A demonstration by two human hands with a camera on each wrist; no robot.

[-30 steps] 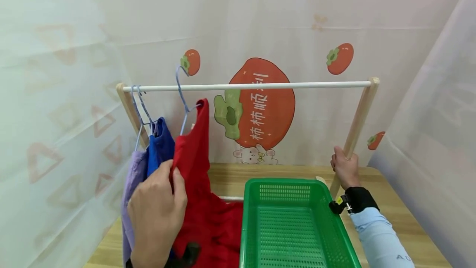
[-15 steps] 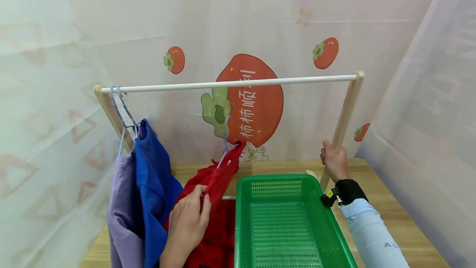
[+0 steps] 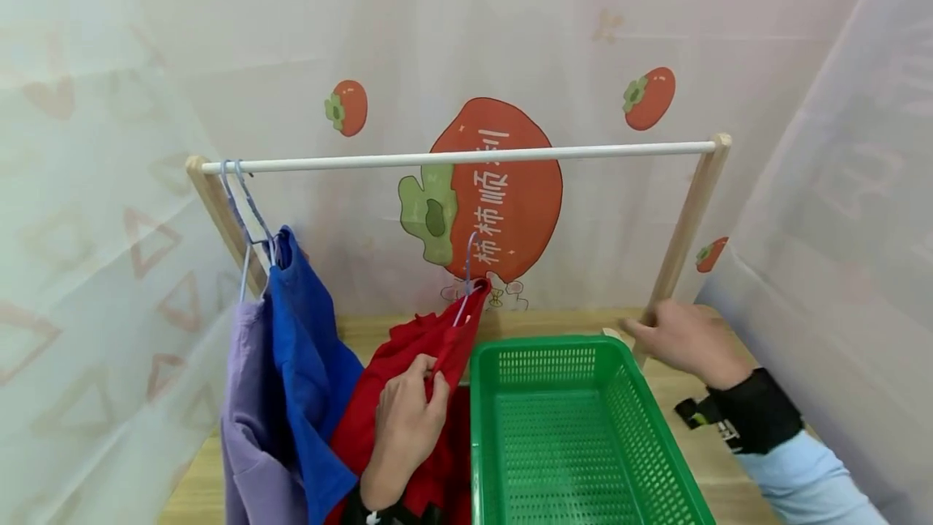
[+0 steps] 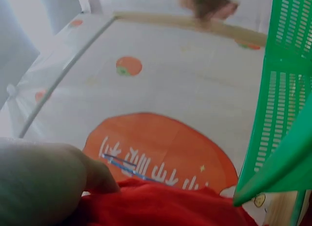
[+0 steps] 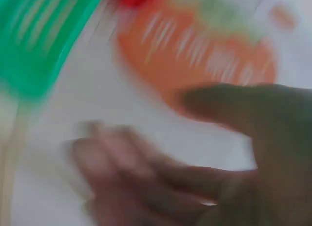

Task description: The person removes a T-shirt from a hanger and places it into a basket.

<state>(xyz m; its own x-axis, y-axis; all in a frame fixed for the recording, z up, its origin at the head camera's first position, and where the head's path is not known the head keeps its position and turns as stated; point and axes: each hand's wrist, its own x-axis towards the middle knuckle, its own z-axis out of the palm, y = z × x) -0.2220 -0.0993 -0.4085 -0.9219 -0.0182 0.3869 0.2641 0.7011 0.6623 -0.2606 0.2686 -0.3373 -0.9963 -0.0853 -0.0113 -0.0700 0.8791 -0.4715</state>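
My left hand [image 3: 404,420] pinches a red garment [image 3: 440,335] below its top edge. The cloth slants up to the right, and a thin blue hanger [image 3: 468,270] pokes out of it, its hook well under the rack's white bar [image 3: 364,161]. In the left wrist view, the red cloth [image 4: 161,206] bunches beside the thumb side of that hand. My right hand [image 3: 688,340] is off the wooden side post [image 3: 681,241], holding nothing, thumb and fingers spread apart in the blurred right wrist view. The lower part of the garment is hidden behind my left hand and the basket.
A green plastic basket [image 3: 554,343] stands between my hands, in front of the rack. At the rack's left end hang a blue garment [image 3: 302,347] and a lilac garment [image 3: 251,411] on hangers. Wooden tabletop [image 3: 594,321] shows behind the basket.
The red garment and its hanger came down from bar height and rightward with my left hand. My right hand let go of the side post and moved back from it.
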